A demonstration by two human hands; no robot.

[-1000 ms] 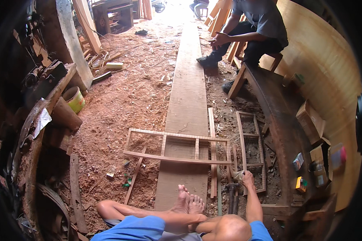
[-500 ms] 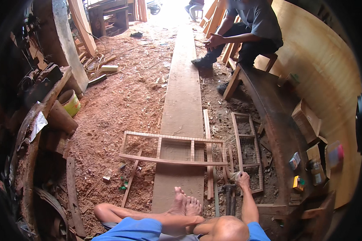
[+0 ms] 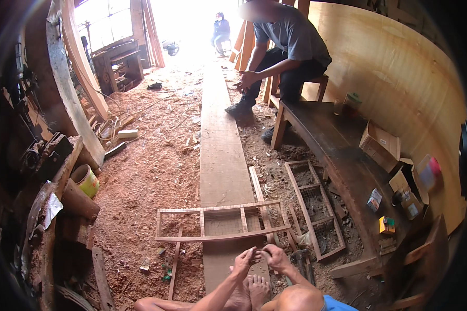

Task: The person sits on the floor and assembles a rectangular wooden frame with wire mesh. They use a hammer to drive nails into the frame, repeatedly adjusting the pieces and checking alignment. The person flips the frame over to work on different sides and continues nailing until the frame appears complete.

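Note:
My left hand (image 3: 244, 262) and my right hand (image 3: 276, 258) meet above my bare feet, fingertips pinched together. Whatever sits between the fingers is too small to make out. Just beyond them a wooden frame with wire mesh (image 3: 228, 238) lies across the long plank (image 3: 220, 155). To the right rests a second meshed wooden frame (image 3: 302, 199) on the ground. A pale plastic bag (image 3: 305, 239) lies between the two frames, near my right hand. Beside my right forearm is a dark tool, perhaps a hammer (image 3: 302, 262), partly hidden.
A seated person (image 3: 290, 52) faces the plank at the far right, near a long dark bench (image 3: 321, 135) holding cardboard boxes (image 3: 380, 146) and a small yellow box (image 3: 386, 225). Wood shavings (image 3: 145, 176) cover the floor. A bucket (image 3: 85, 180) stands at left.
My right hand has left the plastic bag and come to the middle. My left hand has come into view and meets it. The view has tilted up and shifted right.

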